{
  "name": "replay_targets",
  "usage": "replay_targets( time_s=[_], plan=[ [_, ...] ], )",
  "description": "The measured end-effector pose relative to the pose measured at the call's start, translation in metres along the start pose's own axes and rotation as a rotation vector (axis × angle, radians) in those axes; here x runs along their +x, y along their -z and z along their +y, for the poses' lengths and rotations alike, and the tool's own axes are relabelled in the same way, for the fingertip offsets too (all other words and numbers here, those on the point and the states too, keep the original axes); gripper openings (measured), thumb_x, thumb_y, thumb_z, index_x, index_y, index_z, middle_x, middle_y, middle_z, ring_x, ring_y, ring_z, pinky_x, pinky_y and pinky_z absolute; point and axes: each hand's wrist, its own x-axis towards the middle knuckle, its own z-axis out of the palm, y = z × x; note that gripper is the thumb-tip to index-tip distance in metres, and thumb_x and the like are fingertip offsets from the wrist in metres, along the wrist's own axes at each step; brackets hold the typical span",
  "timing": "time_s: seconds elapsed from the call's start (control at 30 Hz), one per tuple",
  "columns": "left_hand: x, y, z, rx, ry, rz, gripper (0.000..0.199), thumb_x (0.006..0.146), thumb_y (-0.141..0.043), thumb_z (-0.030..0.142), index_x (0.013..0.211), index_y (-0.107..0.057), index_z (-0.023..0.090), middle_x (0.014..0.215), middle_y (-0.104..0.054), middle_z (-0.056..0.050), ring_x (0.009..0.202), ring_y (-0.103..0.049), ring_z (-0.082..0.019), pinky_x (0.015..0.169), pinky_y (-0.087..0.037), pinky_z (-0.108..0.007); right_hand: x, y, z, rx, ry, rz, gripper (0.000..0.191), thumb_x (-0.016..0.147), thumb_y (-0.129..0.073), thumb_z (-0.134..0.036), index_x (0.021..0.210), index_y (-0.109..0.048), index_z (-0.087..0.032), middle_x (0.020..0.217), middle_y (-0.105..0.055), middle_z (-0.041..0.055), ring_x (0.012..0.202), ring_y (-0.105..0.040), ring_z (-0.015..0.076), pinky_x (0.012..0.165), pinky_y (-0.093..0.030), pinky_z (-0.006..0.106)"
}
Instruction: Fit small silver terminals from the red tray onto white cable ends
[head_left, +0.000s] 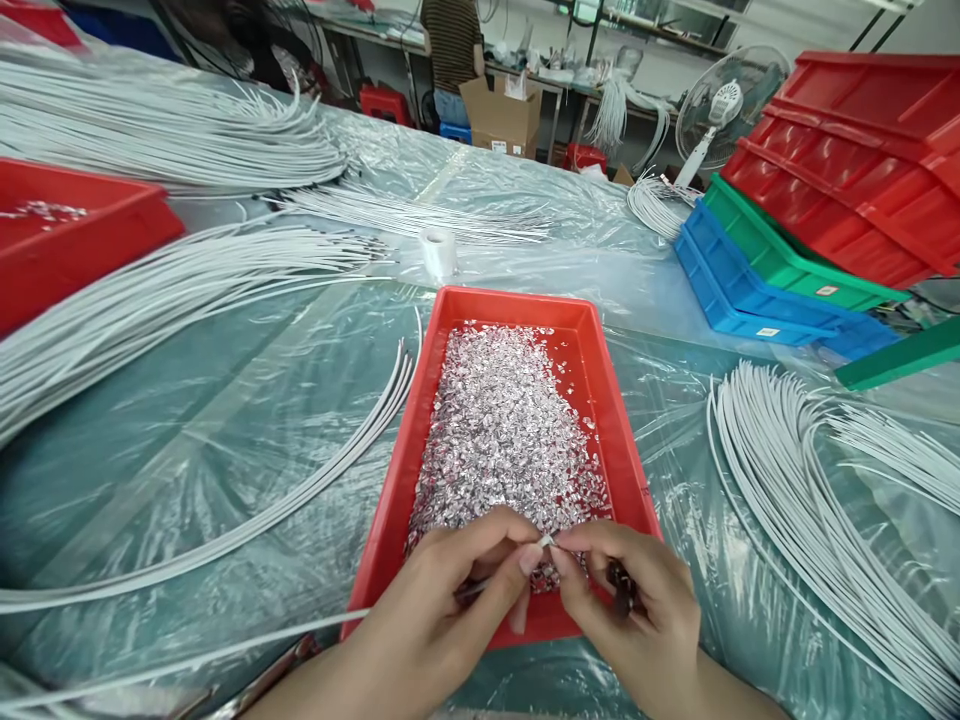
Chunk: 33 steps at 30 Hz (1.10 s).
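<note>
Over the near end of a red tray (627, 440), both my hands meet fingertip to fingertip. My left hand (457, 600) is closed on a white cable (247, 648), which runs out to the lower left. The cable's tip shows between the thumbs and forefingers. My right hand (637, 600) pinches at that tip; whatever small piece it holds is too tiny to make out. A dark object (622, 588) is tucked in the right palm, mostly hidden by the fingers. Many small silvery pieces (510, 430) are heaped in the tray below.
White cable bundles lie left (150, 290) and right (795, 480). A clear tape roll (438, 252) stands behind the tray. Another red tray (82, 240) is at far left. Stacked red, green and blue crates (840, 170) rise at back right. A person (450, 50) is in the background.
</note>
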Motion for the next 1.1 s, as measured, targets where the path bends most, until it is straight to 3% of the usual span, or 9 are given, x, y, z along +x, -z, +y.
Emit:
replay_targets(
  time_s=[0.2, 0.43, 0.73, 0.93, 1.1],
  plan=[
    [-0.0015, 0.0009, 0.0015, 0.059, 0.001, -0.008, 0.029, 0.099, -0.036, 0.035, 0.085, -0.057, 0.019, 0.064, -0.059, 0.002, 0.062, -0.058, -0.011, 0.056, -0.042, -0.021, -0.003, 0.0014, -0.0001, 0.07, -0.09, -0.06, 0.027, 0.078, -0.053, -0.001, 0.09, -0.057, -0.025, 0.057, -0.051, -0.0084, 0.039, -0.037, 0.0075, 0.038, -0.031, 0.019],
    [-0.0027, -0.0005, -0.001, 0.049, -0.006, 0.041, 0.026, 0.098, -0.038, 0.034, 0.085, -0.056, 0.02, 0.064, -0.058, 0.003, 0.061, -0.058, -0.011, 0.057, -0.042, -0.021, 0.0016, 0.002, -0.0017, 0.198, -0.234, -0.068, 0.018, 0.08, -0.056, -0.005, 0.079, -0.056, -0.023, 0.052, -0.041, -0.0104, 0.038, -0.028, 0.0064, 0.035, -0.023, 0.019],
    [-0.0037, -0.0013, -0.0034, 0.04, 0.001, 0.034, 0.026, 0.098, -0.038, 0.035, 0.085, -0.054, 0.02, 0.063, -0.056, 0.003, 0.059, -0.055, -0.011, 0.054, -0.041, -0.021, -0.0022, -0.0005, 0.0003, 0.271, -0.325, -0.084, 0.017, 0.081, -0.057, -0.007, 0.077, -0.058, -0.024, 0.052, -0.038, -0.0098, 0.041, -0.026, 0.0074, 0.038, -0.02, 0.02],
    [-0.0027, -0.0012, -0.0052, 0.083, -0.017, 0.036, 0.026, 0.098, -0.038, 0.034, 0.086, -0.055, 0.02, 0.064, -0.056, 0.003, 0.058, -0.054, -0.011, 0.052, -0.041, -0.02, -0.0007, -0.0002, -0.0078, 0.262, -0.496, -0.067, 0.01, 0.08, -0.057, -0.017, 0.072, -0.059, -0.022, 0.051, -0.034, -0.0087, 0.043, -0.024, 0.0089, 0.04, -0.02, 0.023],
    [-0.0041, -0.0005, -0.0047, 0.146, -0.085, 0.081, 0.023, 0.098, -0.041, 0.029, 0.086, -0.058, 0.019, 0.066, -0.061, 0.002, 0.061, -0.059, -0.012, 0.054, -0.045, -0.019, -0.0028, -0.0012, -0.0062, 0.281, -0.465, -0.043, 0.011, 0.079, -0.058, -0.013, 0.073, -0.061, -0.023, 0.051, -0.034, -0.0096, 0.042, -0.024, 0.0082, 0.04, -0.019, 0.023]
  ],
)
